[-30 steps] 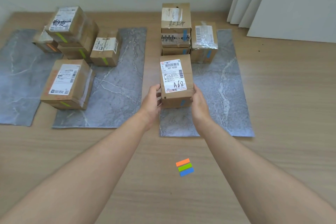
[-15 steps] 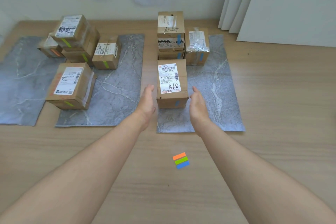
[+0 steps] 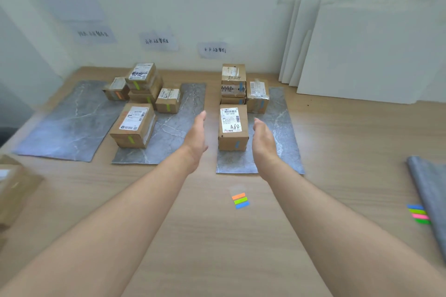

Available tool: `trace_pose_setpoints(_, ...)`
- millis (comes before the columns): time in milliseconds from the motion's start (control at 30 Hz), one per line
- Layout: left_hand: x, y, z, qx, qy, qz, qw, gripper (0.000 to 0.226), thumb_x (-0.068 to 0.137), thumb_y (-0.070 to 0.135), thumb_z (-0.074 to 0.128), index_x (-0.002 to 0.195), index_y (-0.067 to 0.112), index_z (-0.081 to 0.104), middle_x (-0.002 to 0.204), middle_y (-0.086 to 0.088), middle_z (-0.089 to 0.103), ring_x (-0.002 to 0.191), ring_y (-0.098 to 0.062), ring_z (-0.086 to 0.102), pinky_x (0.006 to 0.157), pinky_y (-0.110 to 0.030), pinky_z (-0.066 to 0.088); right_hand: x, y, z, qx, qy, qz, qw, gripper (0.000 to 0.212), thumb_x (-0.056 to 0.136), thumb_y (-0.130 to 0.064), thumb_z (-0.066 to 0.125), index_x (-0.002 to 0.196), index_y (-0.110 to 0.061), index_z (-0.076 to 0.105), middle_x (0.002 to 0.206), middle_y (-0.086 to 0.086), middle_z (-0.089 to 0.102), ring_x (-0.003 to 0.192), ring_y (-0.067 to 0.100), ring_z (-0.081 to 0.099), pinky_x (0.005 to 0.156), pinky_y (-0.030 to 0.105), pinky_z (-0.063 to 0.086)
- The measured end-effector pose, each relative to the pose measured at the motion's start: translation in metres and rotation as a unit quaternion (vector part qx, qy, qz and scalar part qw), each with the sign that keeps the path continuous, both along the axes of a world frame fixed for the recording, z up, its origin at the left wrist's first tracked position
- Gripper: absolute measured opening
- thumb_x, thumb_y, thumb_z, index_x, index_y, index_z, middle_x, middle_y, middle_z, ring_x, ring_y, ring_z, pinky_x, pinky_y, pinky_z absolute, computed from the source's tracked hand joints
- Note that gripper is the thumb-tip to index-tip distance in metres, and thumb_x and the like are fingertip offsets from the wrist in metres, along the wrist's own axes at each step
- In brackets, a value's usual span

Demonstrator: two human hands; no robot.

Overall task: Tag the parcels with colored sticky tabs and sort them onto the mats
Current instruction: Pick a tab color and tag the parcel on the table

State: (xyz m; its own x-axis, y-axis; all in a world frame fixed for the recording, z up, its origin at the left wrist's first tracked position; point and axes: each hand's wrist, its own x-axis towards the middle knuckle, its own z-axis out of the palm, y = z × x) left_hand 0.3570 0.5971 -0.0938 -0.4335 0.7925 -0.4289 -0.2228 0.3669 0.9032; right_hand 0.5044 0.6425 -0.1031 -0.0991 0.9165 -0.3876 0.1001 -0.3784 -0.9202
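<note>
Both hands, left hand [image 3: 196, 137] and right hand [image 3: 263, 138], just let go of the A68 parcel [image 3: 233, 128] (blue-tabbed), now apart, empty; it's sorted on the right mat [image 3: 284, 152].

Wooden table [image 3: 350, 152]: grey marble left mat [image 3: 70, 123], middle mat [image 3: 173, 137], right mat [image 3: 282, 132] side by side. Sticky tab pad [image 3: 240, 200] near right mat's front edge. Spare tabs [image 3: 418, 214] just beside grey cloth [image 3: 432, 195], right edge.

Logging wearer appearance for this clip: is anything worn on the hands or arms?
Nothing worn shows. The left hand and right hand are bare, without gloves, rings or a watch. The left forearm and right forearm are uncovered down to the frame's edge: no sleeve, bracelet or marking.
</note>
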Motion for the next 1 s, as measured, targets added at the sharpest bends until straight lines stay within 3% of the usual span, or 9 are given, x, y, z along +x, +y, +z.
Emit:
trace_pose_setpoints(133,-0.007,-0.047,0.046,0.034,0.016,-0.021,0.999,0.055,0.102,0.058,0.028,0.152,0.037,0.036,0.162,0.002,0.027,0.149,-0.027,0.025,0.113,-0.046,0.03,-0.006,-0.044,0.048,0.032,0.002,0.007,0.999,0.04,0.104,-0.043,0.037,0.133,-0.024,0.056,0.135,-0.005,0.056,0.133,0.018,0.047,0.1,0.031,0.032)
trace_pose_setpoints(267,-0.021,-0.093,0.093,0.077,0.04,-0.045,0.995,0.056,0.103,0.061,0.021,0.151,0.035,0.038,0.16,-0.002,0.03,0.148,-0.028,0.026,0.113,-0.047,0.031,-0.021,-0.088,0.097,0.079,0.013,0.005,0.997,0.039,0.1,-0.047,0.038,0.122,-0.023,0.06,0.129,-0.001,0.061,0.121,0.018,0.053,0.101,0.035,0.037)
trace_pose_setpoints(333,-0.03,-0.116,0.112,0.088,0.045,-0.072,0.993,0.06,0.101,0.066,0.018,0.15,0.038,0.038,0.16,-0.002,0.03,0.148,-0.027,0.026,0.116,-0.048,0.03,-0.03,-0.107,0.112,0.1,0.02,-0.011,0.995,0.049,0.088,-0.056,0.039,0.115,-0.023,0.063,0.125,0.002,0.066,0.115,0.022,0.057,0.102,0.038,0.041)
trace_pose_setpoints(400,-0.038,-0.139,0.128,0.098,0.053,-0.091,0.99,0.062,0.1,0.067,0.015,0.15,0.039,0.037,0.161,-0.003,0.028,0.148,-0.027,0.025,0.118,-0.05,0.028,-0.039,-0.122,0.118,0.117,0.033,-0.031,0.992,0.058,0.079,-0.06,0.038,0.116,-0.024,0.066,0.125,0.003,0.068,0.121,0.026,0.059,0.11,0.047,0.042)
trace_pose_setpoints(567,-0.058,-0.186,0.152,0.109,0.069,-0.125,0.984,0.063,0.1,0.067,0.015,0.152,0.039,0.034,0.161,-0.001,0.028,0.148,-0.025,0.026,0.119,-0.052,0.025,-0.062,-0.197,0.156,0.133,0.019,-0.041,0.99,0.036,0.102,-0.042,0.038,0.11,-0.017,0.063,0.114,0.008,0.066,0.121,0.028,0.058,0.109,0.041,0.041)
trace_pose_setpoints(733,-0.069,-0.218,0.165,0.111,0.075,-0.13,0.982,0.065,0.096,0.072,0.021,0.148,0.038,0.041,0.151,-0.003,0.041,0.147,-0.033,0.031,0.116,-0.051,0.032,-0.069,-0.231,0.17,0.16,0.008,-0.042,0.986,0.045,0.106,-0.036,0.034,0.119,-0.002,0.061,0.119,0.016,0.066,0.099,0.022,0.058,0.101,0.042,0.045)
trace_pose_setpoints(867,-0.079,-0.239,0.17,0.111,0.066,-0.122,0.984,0.069,0.094,0.075,0.023,0.149,0.036,0.041,0.148,-0.004,0.042,0.141,-0.028,0.037,0.117,-0.048,0.03,-0.074,-0.243,0.176,0.152,0.002,-0.034,0.988,0.047,0.104,-0.038,0.035,0.122,-0.001,0.059,0.099,0.012,0.058,0.092,0.019,0.051,0.087,0.038,0.043)
trace_pose_setpoints(933,-0.084,-0.249,0.171,0.104,0.064,-0.102,0.987,0.069,0.094,0.075,0.024,0.148,0.035,0.042,0.146,-0.004,0.045,0.14,-0.028,0.037,0.115,-0.046,0.033,-0.082,-0.248,0.176,0.15,-0.006,-0.021,0.988,0.05,0.097,-0.051,0.036,0.118,-0.015,0.063,0.111,0.0,0.064,0.106,0.022,0.058,0.101,0.04,0.045)
trace_pose_setpoints(1000,-0.088,-0.26,0.169,0.1,0.061,-0.092,0.989,0.071,0.095,0.074,0.023,0.15,0.032,0.039,0.151,-0.004,0.041,0.144,-0.028,0.033,0.114,-0.046,0.032,-0.092,-0.255,0.175,0.147,-0.004,-0.002,0.989,0.054,0.093,-0.056,0.037,0.126,-0.022,0.063,0.128,0.0,0.064,0.118,0.023,0.057,0.11,0.048,0.042)
